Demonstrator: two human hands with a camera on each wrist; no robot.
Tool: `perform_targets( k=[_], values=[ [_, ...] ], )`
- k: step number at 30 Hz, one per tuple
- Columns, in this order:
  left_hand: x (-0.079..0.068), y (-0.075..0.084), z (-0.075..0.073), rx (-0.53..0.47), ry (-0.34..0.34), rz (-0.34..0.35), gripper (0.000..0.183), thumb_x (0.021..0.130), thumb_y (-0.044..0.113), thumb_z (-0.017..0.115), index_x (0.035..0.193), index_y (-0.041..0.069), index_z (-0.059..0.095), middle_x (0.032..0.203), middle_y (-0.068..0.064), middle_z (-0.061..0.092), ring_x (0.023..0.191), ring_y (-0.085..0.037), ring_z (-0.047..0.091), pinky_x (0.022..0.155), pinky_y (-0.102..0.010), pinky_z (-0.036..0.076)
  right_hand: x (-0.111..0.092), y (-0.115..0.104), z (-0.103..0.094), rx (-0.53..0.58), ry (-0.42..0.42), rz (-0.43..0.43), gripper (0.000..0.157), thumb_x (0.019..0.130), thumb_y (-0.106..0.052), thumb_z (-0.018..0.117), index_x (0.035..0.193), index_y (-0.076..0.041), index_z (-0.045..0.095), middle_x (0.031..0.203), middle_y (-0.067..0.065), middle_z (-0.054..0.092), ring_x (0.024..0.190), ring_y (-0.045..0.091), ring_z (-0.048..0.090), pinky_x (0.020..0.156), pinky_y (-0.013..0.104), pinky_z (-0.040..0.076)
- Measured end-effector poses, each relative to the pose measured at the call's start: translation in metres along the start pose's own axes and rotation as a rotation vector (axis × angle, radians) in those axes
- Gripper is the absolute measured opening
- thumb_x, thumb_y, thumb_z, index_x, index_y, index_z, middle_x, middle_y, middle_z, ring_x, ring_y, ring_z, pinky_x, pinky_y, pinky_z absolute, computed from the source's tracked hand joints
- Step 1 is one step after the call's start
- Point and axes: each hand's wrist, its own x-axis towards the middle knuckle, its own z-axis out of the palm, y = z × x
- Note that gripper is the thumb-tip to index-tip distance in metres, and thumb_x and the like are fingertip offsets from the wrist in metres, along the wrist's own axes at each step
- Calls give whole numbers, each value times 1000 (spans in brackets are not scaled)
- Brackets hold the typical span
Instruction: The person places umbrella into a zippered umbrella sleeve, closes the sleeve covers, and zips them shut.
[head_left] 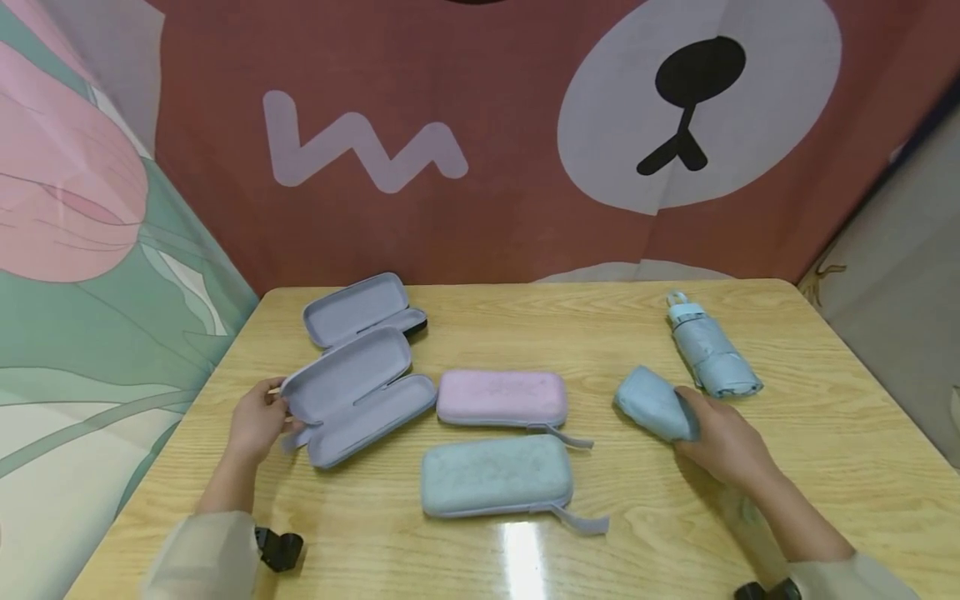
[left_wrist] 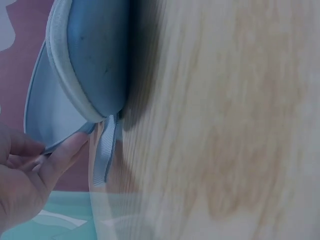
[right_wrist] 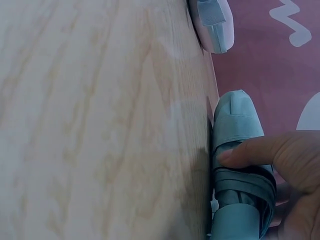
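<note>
My left hand point(head_left: 257, 421) pinches the raised lid edge of an open lavender-grey glasses case point(head_left: 360, 408), its fabric tab hanging close by. In the left wrist view, thumb and fingers meet at the lid's rim beside the blue-looking shell point(left_wrist: 97, 55). Over on the right, my right hand point(head_left: 723, 437) grips a light-blue folded umbrella point(head_left: 652, 402), low over the wooden table. The right wrist view shows the thumb across the rolled cloth of this umbrella point(right_wrist: 239, 120). Its handle end lies mostly hidden behind the hand in the head view.
Behind the held case stands a second open case point(head_left: 356, 310). A closed pink case point(head_left: 501, 397) and a closed mint-green case point(head_left: 495, 477) lie mid-table, straps pointing right. Another light-blue folded umbrella point(head_left: 712, 350) rests at the back right. A printed curtain point(head_left: 495, 225) hangs along the table's far edge.
</note>
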Motion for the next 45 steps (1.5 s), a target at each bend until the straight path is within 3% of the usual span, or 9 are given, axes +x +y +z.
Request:
perform_targets(
  k=[4, 7, 12, 14, 20, 29, 39, 45],
  values=[
    [4, 2, 4, 3, 47, -12, 42, 85, -1, 29, 126, -11, 30, 105, -28, 43, 61, -12, 56, 59, -27, 50, 4, -1, 0, -11, 1, -7, 69, 61, -7, 72, 120, 9, 39, 109, 32, 47, 93, 47, 46, 69, 55, 39],
    [8, 5, 7, 65, 107, 7, 42, 84, 0, 29, 124, -10, 34, 106, -33, 45, 59, -14, 58, 56, -27, 50, 6, -2, 0, -10, -8, -3, 68, 62, -7, 71, 120, 8, 39, 110, 32, 46, 93, 47, 46, 67, 55, 40],
    [14, 13, 15, 196, 225, 50, 39, 81, -1, 30, 118, -9, 43, 105, -35, 49, 70, -31, 60, 51, -28, 50, 9, -2, 0, -3, 10, -15, 67, 63, -6, 70, 121, 8, 38, 110, 32, 46, 94, 47, 46, 67, 55, 40],
    [15, 18, 19, 239, 265, 69, 39, 81, -3, 29, 116, -10, 44, 104, -34, 50, 80, -37, 57, 54, -32, 50, 11, -3, 0, 1, 25, -25, 67, 63, -5, 70, 120, 8, 38, 110, 32, 47, 94, 47, 46, 66, 55, 40],
    [22, 26, 25, 335, 367, 129, 39, 79, -5, 27, 112, -11, 48, 103, -32, 52, 92, -40, 51, 71, -45, 44, 19, -6, 0, -1, 59, -65, 68, 61, -4, 73, 120, 7, 40, 110, 30, 48, 96, 45, 46, 71, 54, 40],
    [31, 28, 33, 342, 438, 218, 37, 77, -8, 30, 109, -13, 50, 96, -31, 54, 86, -42, 52, 70, -46, 42, 29, -10, 5, 6, 51, -97, 67, 62, -3, 73, 120, 8, 41, 110, 28, 49, 98, 43, 47, 78, 51, 39],
    [43, 35, 38, 377, 468, 226, 37, 76, -9, 33, 109, -12, 50, 98, -32, 54, 88, -44, 51, 73, -48, 42, 37, -9, 8, 26, 83, -152, 66, 61, -3, 73, 119, 8, 42, 110, 27, 50, 97, 41, 48, 79, 50, 38],
    [50, 38, 45, 356, 472, 229, 39, 73, -10, 34, 109, -13, 50, 99, -31, 54, 89, -43, 51, 75, -47, 41, 45, -10, 10, 70, 35, -121, 67, 64, -5, 71, 122, 6, 40, 115, 26, 48, 102, 41, 45, 80, 51, 38]
  ],
)
